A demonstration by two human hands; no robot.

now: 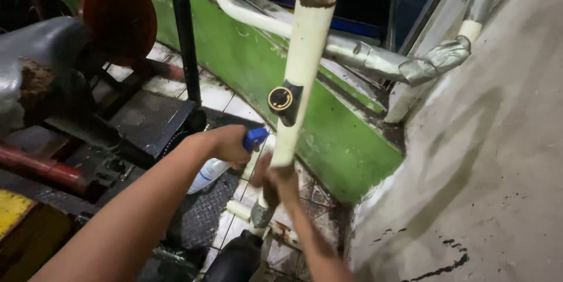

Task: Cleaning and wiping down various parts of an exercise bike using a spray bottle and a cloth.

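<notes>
I am gripping a cream-painted metal tube (pixel 302 76) low on its shaft with my right hand (pixel 280 181), fingers closed around it, and it is rising from there toward twelve o'clock, its rusty open end at the top of view. A black clamp with a brass ring (pixel 283 101) is sitting on the tube just above my grip. My left hand (pixel 230 144), at nine o'clock from the tube, is wrapped around a white spray bottle with a blue nozzle (pixel 218 164), the nozzle pointing at the tube.

I am judging the risks like this: I am holding the tube only near its bottom, so the long upper part could swing and knock the silver-wrapped pipes (pixel 404 62) at two o'clock. Spray landing near my grip could make the paint slick and let the tube slide through my fingers. Mist could also be drifting toward my face, as the nozzle is working close below it.

The tube's lower end is disappearing behind my wrist and a dark shape at six o'clock that I cannot identify. The machinery (pixel 58 82) at nine o'clock is blurring into shadow.
</notes>
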